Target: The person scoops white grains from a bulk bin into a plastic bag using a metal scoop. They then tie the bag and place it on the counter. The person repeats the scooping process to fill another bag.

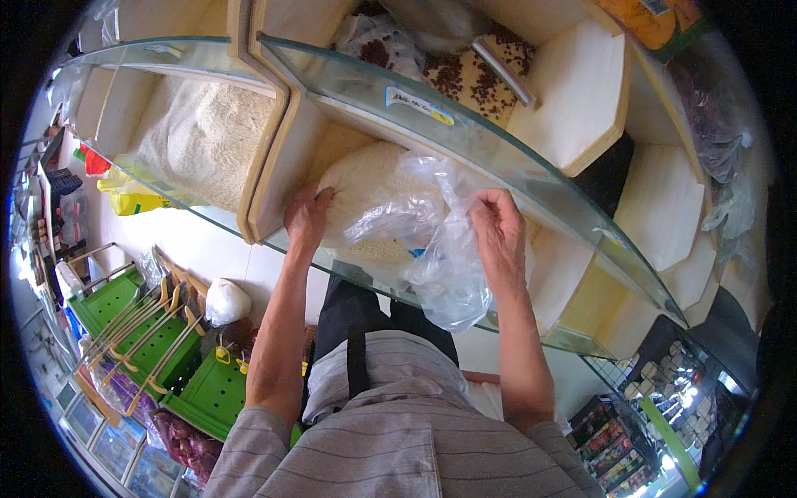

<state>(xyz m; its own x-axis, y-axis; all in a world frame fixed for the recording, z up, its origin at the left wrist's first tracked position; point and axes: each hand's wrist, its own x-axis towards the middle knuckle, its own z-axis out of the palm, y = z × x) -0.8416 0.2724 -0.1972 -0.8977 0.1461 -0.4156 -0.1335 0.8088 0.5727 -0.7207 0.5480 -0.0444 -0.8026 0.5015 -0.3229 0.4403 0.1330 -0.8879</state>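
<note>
My right hand (502,227) pinches the gathered neck of a crumpled clear plastic bag (448,286). The bag droops over the front glass of a wooden grain bin, and a small blue patch shows through it. Beside the bin's left wooden divider (283,168), my left hand (306,215) reaches down to the edge of the pale grain (367,165). Its thumb points right, over the grain. The other fingertips are hidden, so I cannot tell whether they grip anything. Loose film covers part of the grain between my hands.
A neighbouring bin (199,131) at left holds pale grain. Above, a bin holds dark red dried pieces (482,93) and a metal tube (503,71), behind a curved glass panel (348,78). Green crates (205,392) and several wooden-tipped metal rods (159,339) stand lower left.
</note>
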